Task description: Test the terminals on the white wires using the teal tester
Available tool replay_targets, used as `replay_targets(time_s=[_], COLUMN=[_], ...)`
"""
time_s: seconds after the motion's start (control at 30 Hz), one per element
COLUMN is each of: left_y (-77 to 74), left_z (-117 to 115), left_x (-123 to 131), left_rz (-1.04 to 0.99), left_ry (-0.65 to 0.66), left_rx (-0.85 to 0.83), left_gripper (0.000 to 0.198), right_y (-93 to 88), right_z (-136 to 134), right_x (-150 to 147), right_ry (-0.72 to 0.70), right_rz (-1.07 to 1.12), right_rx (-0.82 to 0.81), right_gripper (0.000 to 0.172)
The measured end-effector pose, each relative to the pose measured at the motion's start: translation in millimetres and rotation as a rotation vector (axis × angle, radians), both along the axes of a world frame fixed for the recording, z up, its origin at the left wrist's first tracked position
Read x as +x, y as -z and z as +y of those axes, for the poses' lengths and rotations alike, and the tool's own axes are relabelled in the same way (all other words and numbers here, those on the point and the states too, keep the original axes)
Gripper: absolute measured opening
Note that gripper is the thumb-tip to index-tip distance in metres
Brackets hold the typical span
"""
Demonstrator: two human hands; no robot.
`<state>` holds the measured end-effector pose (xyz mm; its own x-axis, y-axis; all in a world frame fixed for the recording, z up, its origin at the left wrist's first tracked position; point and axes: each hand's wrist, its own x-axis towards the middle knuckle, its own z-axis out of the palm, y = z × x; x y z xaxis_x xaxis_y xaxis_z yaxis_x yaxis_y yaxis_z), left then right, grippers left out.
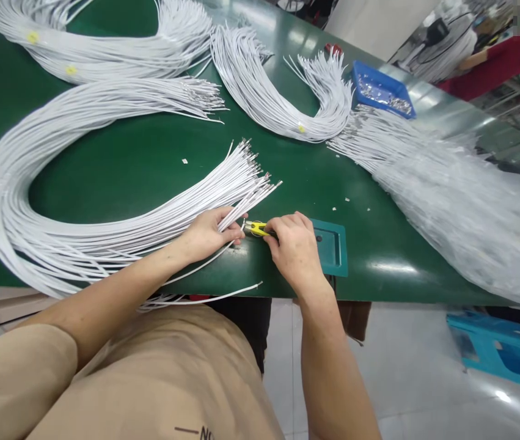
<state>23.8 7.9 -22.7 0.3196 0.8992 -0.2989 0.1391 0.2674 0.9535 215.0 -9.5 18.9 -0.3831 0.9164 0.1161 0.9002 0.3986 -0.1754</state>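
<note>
My left hand (211, 233) is closed around several white wires (249, 197) near their metal-tipped ends, at the front end of a large curved bundle (104, 235). Yellow-handled pliers (256, 228) are gripped in my right hand (292, 244), their metal jaws pointing left. The jaws meet a wire end at my left fingertips; whether they are closed on it is too small to tell. One loose wire (236, 293) runs along the table's front edge below my hands. Just right of my right hand lies a shallow teal tray (341, 260), partly hidden by it.
More white wire bundles (282, 113) lie at the back of the green table (140, 162). A blue bin (390, 109) holds small metal pieces. Plastic-covered wires (465, 208) fill the right side. A blue stool (507, 351) stands on the floor; another person's red sleeve (484, 73) shows behind.
</note>
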Motion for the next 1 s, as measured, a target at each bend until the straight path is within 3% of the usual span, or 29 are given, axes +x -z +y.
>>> replay_targets(time_s=[0.2, 0.43, 0.67, 0.8, 1.0], left_y=[10.6, 3.0, 7.8, 9.3, -9.1], left_z=[1, 0, 4, 6, -1], left_x=[0, 4, -1, -5, -12], left_rz=[0.126, 0.354, 0.250, 0.205, -0.012], left_ry=[-0.015, 0.008, 0.029, 0.006, -0.042], left_rx=[0.092, 0.150, 0.080, 0.108, -0.002], left_gripper=[0.039, 0.036, 0.039, 0.040, 0.049], right_y=[3.0, 2.3, -0.2, 9.2, 27.9], right_z=[3, 2, -21, -40, -57], right_x=[-1, -3, -26, -53, -81], right_ry=[0.025, 0.064, 0.154, -0.015, -0.272], right_rz=[-0.010, 0.017, 0.276, 0.323, 0.124], right_rx=[0.029, 0.024, 0.159, 0.132, 0.052], right_gripper=[0.012, 0.013, 0.015, 0.017, 0.020])
